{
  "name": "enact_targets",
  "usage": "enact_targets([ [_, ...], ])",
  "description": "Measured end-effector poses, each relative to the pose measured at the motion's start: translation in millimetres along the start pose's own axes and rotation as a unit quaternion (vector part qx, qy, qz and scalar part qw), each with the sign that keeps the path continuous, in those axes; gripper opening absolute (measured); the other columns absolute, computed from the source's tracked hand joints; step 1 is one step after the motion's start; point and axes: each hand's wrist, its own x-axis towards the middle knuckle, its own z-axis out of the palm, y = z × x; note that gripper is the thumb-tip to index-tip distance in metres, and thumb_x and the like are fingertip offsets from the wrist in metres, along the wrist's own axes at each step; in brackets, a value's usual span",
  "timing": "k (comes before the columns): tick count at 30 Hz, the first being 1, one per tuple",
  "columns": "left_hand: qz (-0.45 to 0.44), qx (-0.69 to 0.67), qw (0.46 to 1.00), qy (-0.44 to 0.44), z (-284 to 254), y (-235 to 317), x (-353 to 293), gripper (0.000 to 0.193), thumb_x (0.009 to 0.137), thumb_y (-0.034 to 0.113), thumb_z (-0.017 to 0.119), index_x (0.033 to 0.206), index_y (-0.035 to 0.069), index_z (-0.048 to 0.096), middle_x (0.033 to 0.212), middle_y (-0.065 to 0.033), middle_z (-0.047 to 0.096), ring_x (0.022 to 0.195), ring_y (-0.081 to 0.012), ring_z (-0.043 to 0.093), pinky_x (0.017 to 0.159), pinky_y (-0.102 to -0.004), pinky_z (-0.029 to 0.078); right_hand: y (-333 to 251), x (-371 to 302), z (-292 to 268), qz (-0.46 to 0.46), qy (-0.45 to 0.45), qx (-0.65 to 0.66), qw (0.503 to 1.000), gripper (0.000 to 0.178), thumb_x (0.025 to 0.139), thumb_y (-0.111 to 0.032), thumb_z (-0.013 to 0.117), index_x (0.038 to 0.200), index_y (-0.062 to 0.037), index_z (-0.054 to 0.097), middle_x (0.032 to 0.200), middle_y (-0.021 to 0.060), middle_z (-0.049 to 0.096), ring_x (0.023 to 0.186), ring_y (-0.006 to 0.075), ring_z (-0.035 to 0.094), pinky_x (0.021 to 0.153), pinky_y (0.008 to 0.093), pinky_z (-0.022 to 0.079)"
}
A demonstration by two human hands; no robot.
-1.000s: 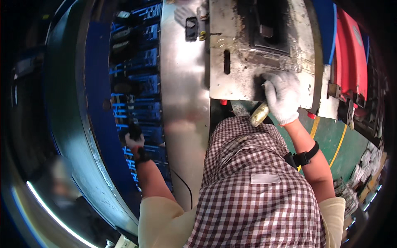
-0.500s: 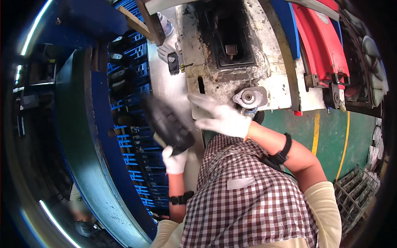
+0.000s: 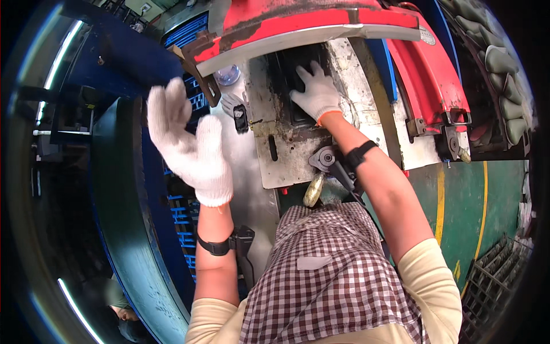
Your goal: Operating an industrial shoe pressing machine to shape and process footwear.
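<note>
My right hand (image 3: 315, 94), in a white knit glove, reaches over the dark recess of the metal plate (image 3: 286, 169). Its fingers are spread, and part of the recess is hidden beneath it. My left hand (image 3: 192, 143), gloved the same way, is raised beside the blue frame with fingers stretched out, holding nothing. A red cover (image 3: 321, 20) with a grey edge strip stands over the far end of the plate. At the plate's near edge is a round metal fitting (image 3: 326, 157), with a yellowish wrapped handle (image 3: 313, 189) close by.
A small black device (image 3: 239, 117), a grey glove (image 3: 229, 103) and a clear bottle (image 3: 227, 74) rest left of the plate. The green conveyor-like surface (image 3: 117, 200) runs along the left. Another red cover (image 3: 432, 80) stands right; a wire rack (image 3: 495, 286) is at lower right.
The dark, blocky-patterned object that looked like a shoe sole has left my left hand and is no longer visible. My left hand has risen; my right has moved forward over the recess.
</note>
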Motion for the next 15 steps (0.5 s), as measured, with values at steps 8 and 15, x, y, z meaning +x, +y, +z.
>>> enact_targets([
  [8,0.307,0.196,0.920,-0.147,50.9,15.8,133.6,0.046,0.100,0.032,0.071,0.133,0.002,0.065,0.122,-0.0182,0.071,0.113,-0.0231,0.069,0.099,-0.0351,0.054,-18.6,3.7,10.1,-0.008,0.006,-0.086,0.996,0.073,0.076,-0.043,0.077,0.144,-0.0223,0.061,0.152,0.0161,0.050,0.102,0.0419,0.068,0.084,0.0487,0.060],
  [15,0.231,0.254,0.874,-0.342,100.3,35.6,182.7,0.035,0.097,0.032,0.061,0.121,0.007,0.066,0.107,-0.0199,0.073,0.103,-0.0384,0.069,0.091,-0.0474,0.054,-27.0,-2.4,4.5,0.006,-0.039,-0.088,0.995,0.075,0.077,-0.045,0.078,0.147,-0.0236,0.059,0.159,0.0166,0.046,0.111,0.0438,0.067,0.090,0.0481,0.059],
])
